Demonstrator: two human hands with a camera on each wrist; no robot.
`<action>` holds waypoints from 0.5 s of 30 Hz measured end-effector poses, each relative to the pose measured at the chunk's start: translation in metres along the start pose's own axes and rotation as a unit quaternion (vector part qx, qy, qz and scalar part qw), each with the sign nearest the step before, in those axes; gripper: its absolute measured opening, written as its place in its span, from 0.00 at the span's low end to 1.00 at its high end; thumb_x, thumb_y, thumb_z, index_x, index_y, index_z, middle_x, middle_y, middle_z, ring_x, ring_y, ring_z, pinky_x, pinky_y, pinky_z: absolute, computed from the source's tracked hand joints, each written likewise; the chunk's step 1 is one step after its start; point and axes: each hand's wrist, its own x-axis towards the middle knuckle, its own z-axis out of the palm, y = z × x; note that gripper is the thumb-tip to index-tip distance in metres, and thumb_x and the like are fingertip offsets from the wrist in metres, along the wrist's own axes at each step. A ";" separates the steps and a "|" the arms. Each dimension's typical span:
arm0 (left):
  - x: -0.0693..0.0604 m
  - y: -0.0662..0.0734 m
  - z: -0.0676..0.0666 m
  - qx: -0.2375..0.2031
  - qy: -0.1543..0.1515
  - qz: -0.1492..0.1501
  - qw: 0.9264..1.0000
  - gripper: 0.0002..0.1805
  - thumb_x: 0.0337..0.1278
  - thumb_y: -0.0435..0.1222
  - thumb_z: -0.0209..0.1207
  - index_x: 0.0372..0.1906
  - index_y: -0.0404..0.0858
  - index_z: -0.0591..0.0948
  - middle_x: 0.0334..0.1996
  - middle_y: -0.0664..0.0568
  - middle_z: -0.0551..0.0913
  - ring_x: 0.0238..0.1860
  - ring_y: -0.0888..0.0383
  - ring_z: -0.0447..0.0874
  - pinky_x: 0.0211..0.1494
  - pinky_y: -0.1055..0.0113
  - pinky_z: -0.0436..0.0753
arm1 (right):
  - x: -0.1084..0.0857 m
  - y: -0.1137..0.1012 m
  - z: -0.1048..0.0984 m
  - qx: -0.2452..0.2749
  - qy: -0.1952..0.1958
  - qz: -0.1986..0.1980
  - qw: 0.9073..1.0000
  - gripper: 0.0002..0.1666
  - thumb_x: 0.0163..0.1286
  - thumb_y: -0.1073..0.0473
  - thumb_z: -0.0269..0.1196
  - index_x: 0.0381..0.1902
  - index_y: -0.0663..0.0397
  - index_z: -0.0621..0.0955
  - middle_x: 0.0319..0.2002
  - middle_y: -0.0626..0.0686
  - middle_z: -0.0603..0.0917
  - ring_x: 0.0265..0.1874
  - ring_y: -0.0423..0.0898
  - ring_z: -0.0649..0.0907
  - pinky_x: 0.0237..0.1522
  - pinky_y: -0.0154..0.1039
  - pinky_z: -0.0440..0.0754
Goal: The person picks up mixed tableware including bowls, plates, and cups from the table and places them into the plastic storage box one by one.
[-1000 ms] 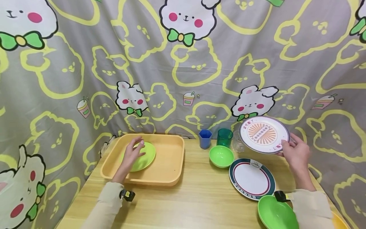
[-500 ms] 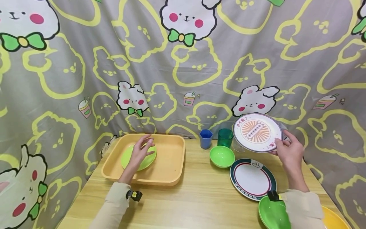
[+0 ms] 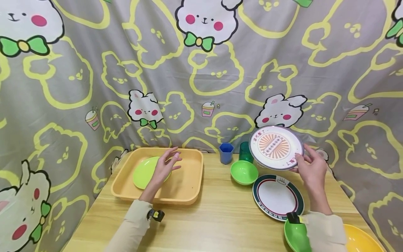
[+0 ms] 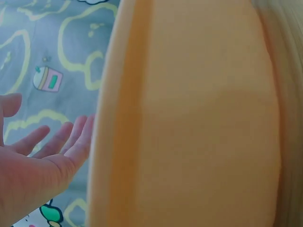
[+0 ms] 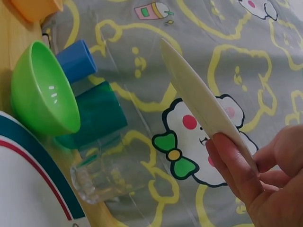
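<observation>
A white plate with an orange sunburst print [image 3: 276,147] is pinched at its right edge by my right hand [image 3: 313,171], held up above the table and tilted toward the camera. In the right wrist view the plate [image 5: 203,101] shows edge-on, with fingers of the right hand [image 5: 255,184] beneath and the thumb on the other side. My left hand [image 3: 163,168], fingers spread and holding nothing, hovers over the yellow tray [image 3: 185,201]. A lime-green plate [image 3: 145,173] lies in that tray, partly hidden by the hand. The left wrist view has the left hand [image 4: 42,170] beside the tray [image 4: 208,118].
Behind the small green bowl [image 3: 244,172] stand a blue cup [image 3: 226,154] and a teal cup [image 3: 245,152]. A clear glass mug [image 5: 102,175] is beside them. Nearer lie a dark-rimmed plate [image 3: 278,197], a green bowl [image 3: 296,236] and a yellow dish [image 3: 362,239]. A patterned curtain [image 3: 176,70] hangs behind.
The right hand has moved left with the sunburst plate, which now partly covers the teal cup. The left hand has shifted right over the tray, uncovering more of the lime-green plate.
</observation>
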 end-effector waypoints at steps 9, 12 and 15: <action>0.005 0.007 0.019 -0.011 -0.036 0.040 0.999 0.24 0.77 0.38 0.56 0.72 0.36 0.71 0.65 0.35 0.76 0.60 0.33 0.78 0.55 0.49 0.86 | -0.006 -0.005 0.014 0.036 -0.004 0.014 0.999 0.35 0.78 0.60 0.58 0.79 0.50 0.64 0.57 0.65 0.78 0.24 0.31 0.84 0.28 0.34 0.88; 0.007 0.009 0.026 -0.017 -0.051 0.058 0.997 0.26 0.77 0.36 0.55 0.74 0.35 0.69 0.66 0.34 0.74 0.61 0.31 0.77 0.56 0.48 0.86 | -0.009 -0.005 0.020 0.046 -0.008 0.011 0.999 0.35 0.77 0.61 0.59 0.79 0.51 0.66 0.53 0.64 0.79 0.24 0.32 0.85 0.28 0.34 0.88; 0.009 0.011 0.033 -0.030 -0.062 0.065 0.996 0.26 0.78 0.34 0.55 0.75 0.36 0.67 0.67 0.34 0.73 0.62 0.29 0.75 0.56 0.48 0.86 | -0.011 -0.006 0.025 0.056 -0.013 0.012 0.998 0.35 0.77 0.61 0.59 0.78 0.52 0.66 0.51 0.62 0.80 0.24 0.33 0.85 0.27 0.35 0.88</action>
